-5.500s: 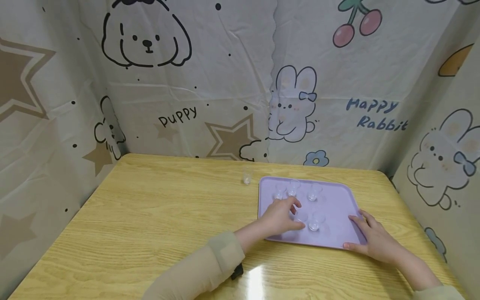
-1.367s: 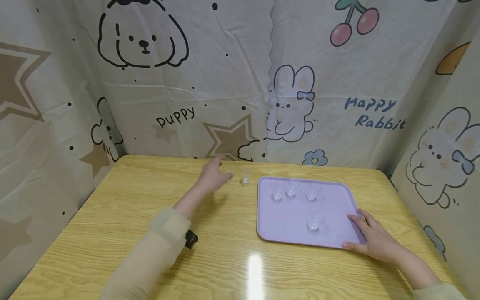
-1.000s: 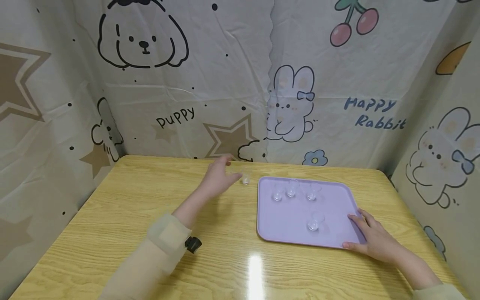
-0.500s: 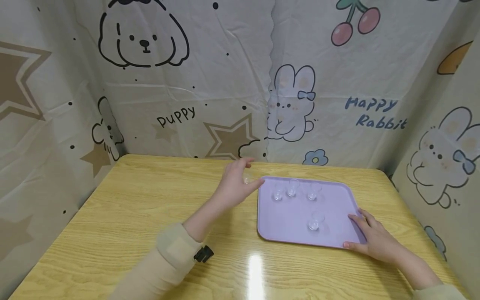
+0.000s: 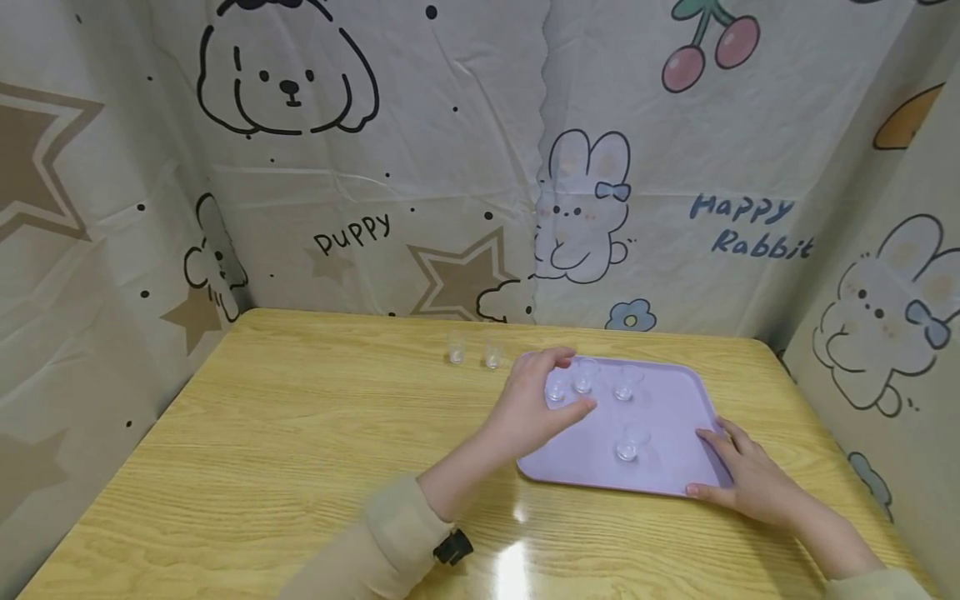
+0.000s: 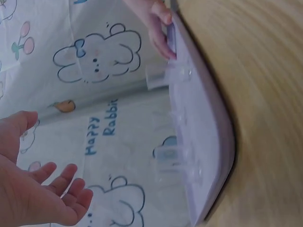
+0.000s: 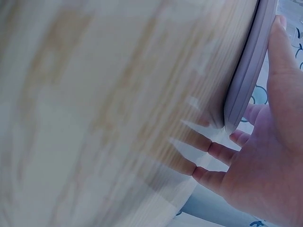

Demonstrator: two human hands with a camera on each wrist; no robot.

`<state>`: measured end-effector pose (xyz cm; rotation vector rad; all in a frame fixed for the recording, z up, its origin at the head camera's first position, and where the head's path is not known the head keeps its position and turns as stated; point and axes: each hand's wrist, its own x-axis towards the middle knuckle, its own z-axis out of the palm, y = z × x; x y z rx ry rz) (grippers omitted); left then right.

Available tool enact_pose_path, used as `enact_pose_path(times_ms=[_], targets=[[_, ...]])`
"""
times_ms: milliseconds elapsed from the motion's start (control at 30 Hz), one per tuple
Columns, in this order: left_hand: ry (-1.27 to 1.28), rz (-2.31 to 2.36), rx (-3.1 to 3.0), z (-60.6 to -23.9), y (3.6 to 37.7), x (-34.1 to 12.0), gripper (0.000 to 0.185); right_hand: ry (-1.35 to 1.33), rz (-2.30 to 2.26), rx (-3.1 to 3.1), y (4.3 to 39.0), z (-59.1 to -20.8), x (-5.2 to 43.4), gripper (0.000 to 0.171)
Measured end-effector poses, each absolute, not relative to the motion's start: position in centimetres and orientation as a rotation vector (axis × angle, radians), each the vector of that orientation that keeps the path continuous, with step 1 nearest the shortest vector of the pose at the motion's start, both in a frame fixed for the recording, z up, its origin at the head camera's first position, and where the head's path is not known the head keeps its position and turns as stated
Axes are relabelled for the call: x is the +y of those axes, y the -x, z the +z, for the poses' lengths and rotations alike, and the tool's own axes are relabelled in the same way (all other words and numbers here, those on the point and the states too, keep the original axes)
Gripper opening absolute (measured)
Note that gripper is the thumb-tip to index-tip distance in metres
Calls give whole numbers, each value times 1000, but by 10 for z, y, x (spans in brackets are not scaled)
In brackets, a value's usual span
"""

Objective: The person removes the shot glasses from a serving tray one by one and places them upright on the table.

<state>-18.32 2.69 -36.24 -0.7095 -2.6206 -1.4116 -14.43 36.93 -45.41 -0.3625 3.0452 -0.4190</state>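
My left hand [image 5: 528, 404] hovers over the left part of the purple tray [image 5: 675, 400], fingers and thumb spread apart and holding nothing. Just past the fingers are two small clear cups [image 5: 555, 390], [image 5: 583, 382]. Another clear cup [image 5: 624, 388] stands to their right, and one more cup [image 5: 627, 450] nearer the front. On the tray's front right corner rests my right hand [image 5: 750, 479]. In the right wrist view its thumb [image 7: 280, 52] lies along the rim while the other fingers reach down to the tabletop, loosely straight.
Two clear cups [image 5: 456, 352], [image 5: 492, 357] stand side by side on the wooden table [image 5: 300, 433], left of the tray's back corner. A printed cloth [image 5: 450, 150] hangs around the back and both sides of the table.
A cup from the tray's front left now stands on the table beside the other one there. Having released it, my left hand has swung back right over the tray. My right hand stays put.
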Motion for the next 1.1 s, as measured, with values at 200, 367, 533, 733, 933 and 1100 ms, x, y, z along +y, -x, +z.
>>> enact_pose_path(times_ms=[200, 367, 533, 733, 933, 1100], targets=[[802, -1409, -2640, -375, 179, 48, 62, 368, -421, 3053, 145, -455, 370, 90], [852, -1422, -2703, -389, 181, 63, 62, 375, -421, 3054, 146, -455, 370, 89], [880, -1376, -2794, -407, 188, 78, 60, 381, -428, 3050, 145, -453, 369, 89], [873, -1350, -2912, -420, 197, 94, 55, 388, -435, 3048, 144, -453, 369, 88], [821, -1270, -3029, -424, 202, 104, 50, 375, -436, 3043, 144, -454, 369, 89], [844, -1165, -3048, -426, 205, 112, 43, 367, -427, 3042, 144, -454, 369, 90]])
